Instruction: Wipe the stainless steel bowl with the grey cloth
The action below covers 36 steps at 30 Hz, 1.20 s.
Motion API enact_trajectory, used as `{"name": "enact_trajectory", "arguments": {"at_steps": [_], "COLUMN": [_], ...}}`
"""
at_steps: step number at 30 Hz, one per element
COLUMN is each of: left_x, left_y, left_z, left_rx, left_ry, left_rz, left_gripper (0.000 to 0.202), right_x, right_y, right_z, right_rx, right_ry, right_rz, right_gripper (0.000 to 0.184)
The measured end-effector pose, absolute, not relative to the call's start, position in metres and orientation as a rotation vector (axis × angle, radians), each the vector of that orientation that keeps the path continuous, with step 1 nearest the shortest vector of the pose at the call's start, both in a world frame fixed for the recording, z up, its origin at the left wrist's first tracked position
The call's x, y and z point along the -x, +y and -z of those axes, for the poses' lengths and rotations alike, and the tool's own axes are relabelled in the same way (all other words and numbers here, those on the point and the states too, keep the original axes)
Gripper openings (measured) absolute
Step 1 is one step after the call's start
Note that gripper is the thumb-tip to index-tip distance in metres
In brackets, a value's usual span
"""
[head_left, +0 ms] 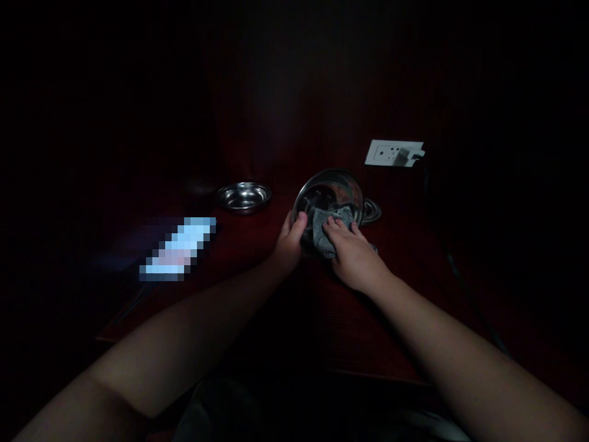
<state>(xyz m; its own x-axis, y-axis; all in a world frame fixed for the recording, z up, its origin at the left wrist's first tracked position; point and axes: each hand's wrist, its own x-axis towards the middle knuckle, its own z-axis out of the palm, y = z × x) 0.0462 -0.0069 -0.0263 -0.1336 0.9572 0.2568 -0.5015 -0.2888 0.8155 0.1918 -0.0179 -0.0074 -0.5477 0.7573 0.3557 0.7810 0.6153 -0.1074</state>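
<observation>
A steel bowl [329,190] stands tilted toward me on the dark red table [359,325]. My left hand [289,244] grips its near left rim, thumb over the edge. My right hand [352,255] presses a grey cloth [326,230] into the bowl's lower inside, fingers closed on the cloth. The scene is very dark, so the bowl's far side is only dimly lit.
A second shallow steel bowl [243,197] sits to the left. Another steel piece [372,210] peeks out behind the held bowl on the right. A lit, blurred phone screen [178,248] lies at the left. A white power strip [393,153] with a plug and cable lies at the back right.
</observation>
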Motion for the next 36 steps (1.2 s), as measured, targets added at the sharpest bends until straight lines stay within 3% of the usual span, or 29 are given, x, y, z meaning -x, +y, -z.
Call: {"name": "enact_trajectory", "arguments": {"at_steps": [10, 19, 28, 36], "left_x": [-0.045, -0.044, -0.047, -0.044], "left_y": [-0.011, -0.008, -0.007, -0.006], "left_z": [0.023, 0.025, 0.025, 0.028], "left_rx": [-0.898, -0.934, -1.040, -1.075], "left_ry": [0.820, 0.837, 0.714, 0.745], "left_rz": [-1.722, -1.696, -1.649, -1.646], "left_gripper": [0.039, 0.045, 0.043, 0.042], "right_x": [-0.196, -0.198, -0.193, -0.194], "right_y": [-0.020, -0.020, -0.022, -0.021], "right_z": [0.014, 0.013, 0.005, 0.007], "right_rx": [0.828, 0.803, 1.218, 1.175], "right_ry": [-2.623, -2.616, -2.537, -2.582], "right_rz": [-0.246, -0.270, 0.050, 0.000], "right_gripper": [0.079, 0.079, 0.054, 0.053]}}
